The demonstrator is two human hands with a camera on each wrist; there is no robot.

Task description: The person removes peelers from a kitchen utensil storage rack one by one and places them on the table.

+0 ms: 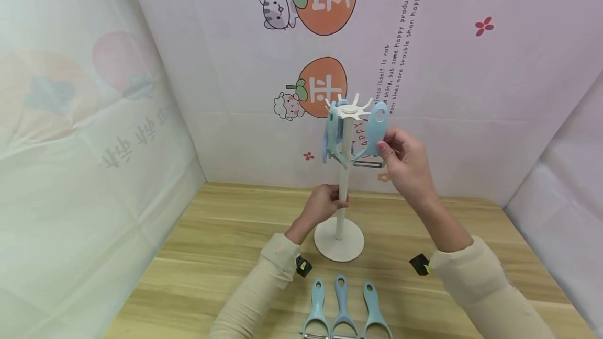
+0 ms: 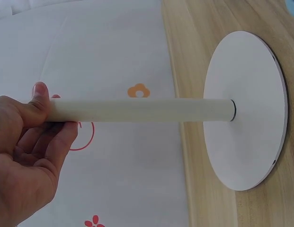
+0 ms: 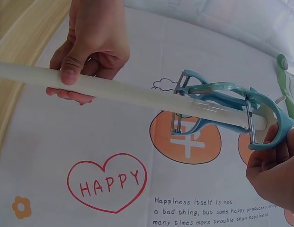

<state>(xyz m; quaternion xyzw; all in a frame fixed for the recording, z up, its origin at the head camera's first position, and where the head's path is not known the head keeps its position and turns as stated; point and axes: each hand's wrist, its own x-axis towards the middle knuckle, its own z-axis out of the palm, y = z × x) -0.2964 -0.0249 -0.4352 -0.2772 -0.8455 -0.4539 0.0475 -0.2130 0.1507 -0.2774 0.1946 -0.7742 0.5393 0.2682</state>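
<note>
A white stand has an upright pole, a round base and a crown of curved hooks on top. My left hand grips the pole, its thumb and fingers around it. With thumb and fingers, my right hand pinches the handle of a light blue peeler. This peeler hangs blade down beside the hooks on the right; whether its hole sits over a hook cannot be told. Several other peelers hang on the left side of the crown, overlapping each other.
In front of the base, three blue peelers lie in a row on the wooden table: a left one, a middle one and a right one. A printed cloth hangs behind the stand.
</note>
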